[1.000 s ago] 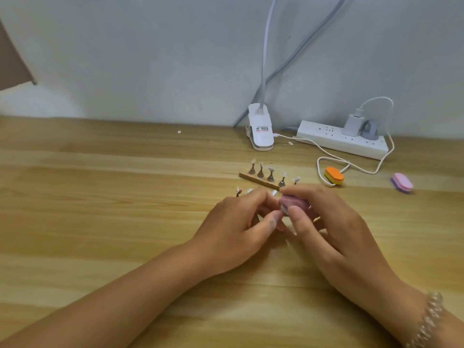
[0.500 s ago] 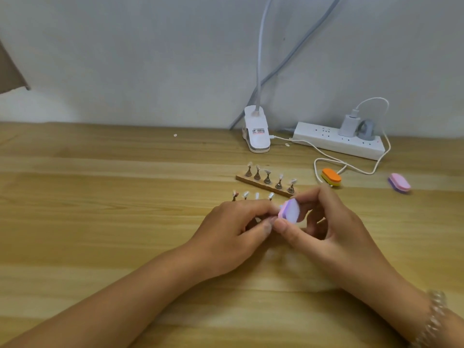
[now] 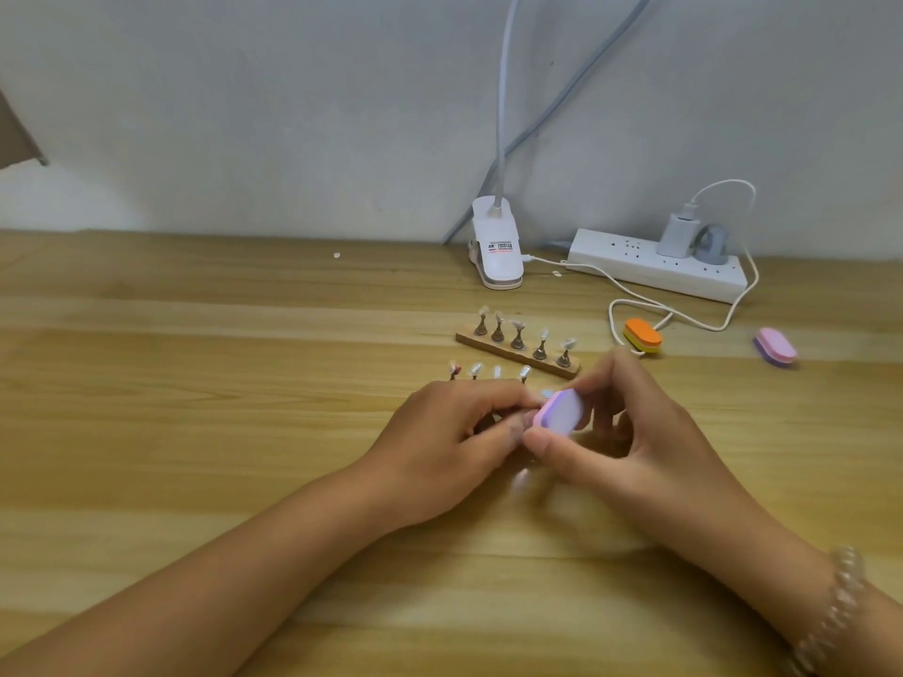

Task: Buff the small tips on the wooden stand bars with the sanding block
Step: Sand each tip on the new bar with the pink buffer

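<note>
Over the table [image 3: 195,432], right fingers [image 3: 542,439] pinch sanding block [image 3: 562,411].

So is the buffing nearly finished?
Probably not. Done: no tip clearly looks finished, and they are too small to judge. In hand: the right hand pinches the sanding block against a tip, with the left hand curled beside it. Left: likely the near row of four tips and the far bar with its five, standing untouched.
</note>
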`<state>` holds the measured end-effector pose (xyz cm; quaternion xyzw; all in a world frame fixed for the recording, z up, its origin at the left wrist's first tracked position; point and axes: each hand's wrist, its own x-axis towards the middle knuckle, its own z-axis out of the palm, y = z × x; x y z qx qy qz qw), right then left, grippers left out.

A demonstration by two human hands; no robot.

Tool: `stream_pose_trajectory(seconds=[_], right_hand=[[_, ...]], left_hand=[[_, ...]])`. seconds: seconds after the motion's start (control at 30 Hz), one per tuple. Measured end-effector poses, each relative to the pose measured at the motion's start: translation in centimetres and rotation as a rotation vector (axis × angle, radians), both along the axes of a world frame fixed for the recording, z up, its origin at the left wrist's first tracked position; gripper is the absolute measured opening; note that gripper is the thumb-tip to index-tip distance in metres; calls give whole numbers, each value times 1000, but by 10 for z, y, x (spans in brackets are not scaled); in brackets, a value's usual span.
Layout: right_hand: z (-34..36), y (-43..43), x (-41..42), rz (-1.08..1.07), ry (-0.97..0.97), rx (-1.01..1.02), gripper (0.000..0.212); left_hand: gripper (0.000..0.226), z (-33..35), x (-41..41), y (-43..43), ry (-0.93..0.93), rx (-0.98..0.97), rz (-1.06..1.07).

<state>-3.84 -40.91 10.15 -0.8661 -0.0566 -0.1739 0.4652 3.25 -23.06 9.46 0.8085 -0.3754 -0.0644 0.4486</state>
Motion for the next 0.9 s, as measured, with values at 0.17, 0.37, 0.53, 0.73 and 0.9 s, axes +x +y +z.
stream_pose_trajectory(seconds=[0.17, 0.37, 0.53, 0.73, 0.9], right_hand=[[0, 5, -4, 41, -94, -172, 40], [1, -2, 0, -51, -60, -96, 43], [2, 1, 0, -14, -60, -69, 41], [1, 5, -2, 17, -87, -135, 37], [2, -1, 1, -14, -52, -51, 39]], left_hand=[[21, 1, -1, 1, -4, 17, -20], [17, 3, 0, 1, -12, 19, -43], [19, 4, 0, 1, -29, 21, -31], [21, 2, 1, 1, -25, 36, -20], [17, 3, 0, 1, -43, 48, -33]])
